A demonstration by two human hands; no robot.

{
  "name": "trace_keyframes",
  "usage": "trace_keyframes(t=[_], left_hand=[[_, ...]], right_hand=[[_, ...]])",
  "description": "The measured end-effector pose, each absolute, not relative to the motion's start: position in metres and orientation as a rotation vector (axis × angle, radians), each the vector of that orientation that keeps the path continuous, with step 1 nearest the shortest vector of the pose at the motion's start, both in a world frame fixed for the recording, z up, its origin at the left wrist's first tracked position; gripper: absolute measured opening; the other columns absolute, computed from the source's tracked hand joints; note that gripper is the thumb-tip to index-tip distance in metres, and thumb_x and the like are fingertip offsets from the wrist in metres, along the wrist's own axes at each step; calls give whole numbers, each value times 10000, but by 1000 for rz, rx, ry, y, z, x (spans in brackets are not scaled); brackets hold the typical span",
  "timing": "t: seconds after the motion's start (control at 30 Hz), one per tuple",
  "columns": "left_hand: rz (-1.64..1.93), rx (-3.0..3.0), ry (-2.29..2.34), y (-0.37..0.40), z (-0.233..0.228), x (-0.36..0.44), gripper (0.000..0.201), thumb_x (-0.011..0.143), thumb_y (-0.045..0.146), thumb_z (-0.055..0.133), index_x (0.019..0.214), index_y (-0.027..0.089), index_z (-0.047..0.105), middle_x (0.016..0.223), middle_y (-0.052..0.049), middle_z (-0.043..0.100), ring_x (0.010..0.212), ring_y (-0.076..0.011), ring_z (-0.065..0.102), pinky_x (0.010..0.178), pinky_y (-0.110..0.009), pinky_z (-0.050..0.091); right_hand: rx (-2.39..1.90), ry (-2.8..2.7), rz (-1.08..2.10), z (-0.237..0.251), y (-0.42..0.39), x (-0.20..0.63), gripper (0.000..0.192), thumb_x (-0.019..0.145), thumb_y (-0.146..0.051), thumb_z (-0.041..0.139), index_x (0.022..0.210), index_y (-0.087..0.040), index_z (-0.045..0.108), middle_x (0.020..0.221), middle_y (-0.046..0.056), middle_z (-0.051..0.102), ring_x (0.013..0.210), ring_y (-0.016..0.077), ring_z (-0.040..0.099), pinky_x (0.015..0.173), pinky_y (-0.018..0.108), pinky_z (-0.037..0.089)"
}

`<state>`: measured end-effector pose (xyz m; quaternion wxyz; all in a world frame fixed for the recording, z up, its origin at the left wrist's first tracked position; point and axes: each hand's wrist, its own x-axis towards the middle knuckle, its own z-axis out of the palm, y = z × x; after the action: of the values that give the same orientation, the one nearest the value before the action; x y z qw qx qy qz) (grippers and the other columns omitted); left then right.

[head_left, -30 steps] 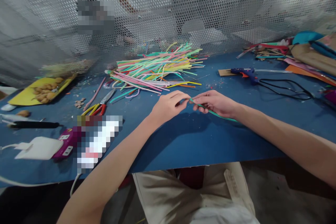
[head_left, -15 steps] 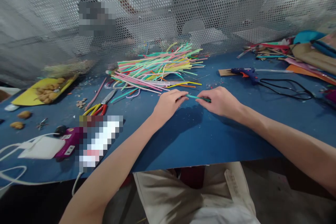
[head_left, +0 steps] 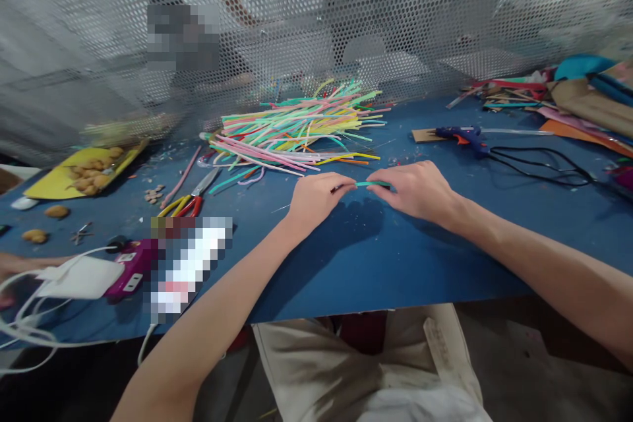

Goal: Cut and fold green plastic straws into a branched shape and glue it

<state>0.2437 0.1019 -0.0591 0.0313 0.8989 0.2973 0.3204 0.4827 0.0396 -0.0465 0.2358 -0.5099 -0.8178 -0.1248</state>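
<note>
1. While it lay low over the blue tabletop (head_left: 346, 264), a short green pipe cleaner (head_left: 370, 183) was stretched between the two hands, just in front of the person.
2. On its left end, the left hand (head_left: 316, 196) was pinched shut, fingertips pressing the strand.
3. At the other end, the right hand (head_left: 413, 190) gripped it the same way, thumb and fingers closed on the green piece, knuckles turned up.
4. Just beyond the hands, a loose heap of coloured pipe cleaners (head_left: 297, 125) spread across the tabletop, pink, yellow, green and orange mixed together.
5. Left of that heap, a pair of red-and-yellow-handled scissors (head_left: 190, 198) rested near a single pink strand (head_left: 180, 178).
6. To the right, well apart from the hands, a blue glue gun (head_left: 465, 136) lay with its black cord (head_left: 539, 168) looped toward the edge.
7. Farther left, a yellow sheet (head_left: 54, 181) carried small brown lumps, and a white charger (head_left: 82, 277) sat plugged into a purple power strip (head_left: 129, 269).
8. Behind everything stood a perforated metal screen (head_left: 316, 20).
</note>
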Motion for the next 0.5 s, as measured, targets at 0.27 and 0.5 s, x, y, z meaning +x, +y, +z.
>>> trace_keyframes(t=[0.27,0.5], left_hand=[[1033,2689,770,90,-48,247,138,950,289,680,925,243,807,933,4,807,851,-141,749,818,-251,539],[1130,2435,702,76,-37,251,138,860,367,784,844,236,823,728,-1,767,559,-87,595,563,-224,444]], right_hand=[[-1071,-2214,-319,-33,45,498,233,1015,-271,570,1075,-265,795,1026,35,782,884,190,667,792,344,446],[-823,-2109,248,-36,60,511,174,943,-305,699,1072,-267,809,934,41,781,869,182,660,809,339,505]])
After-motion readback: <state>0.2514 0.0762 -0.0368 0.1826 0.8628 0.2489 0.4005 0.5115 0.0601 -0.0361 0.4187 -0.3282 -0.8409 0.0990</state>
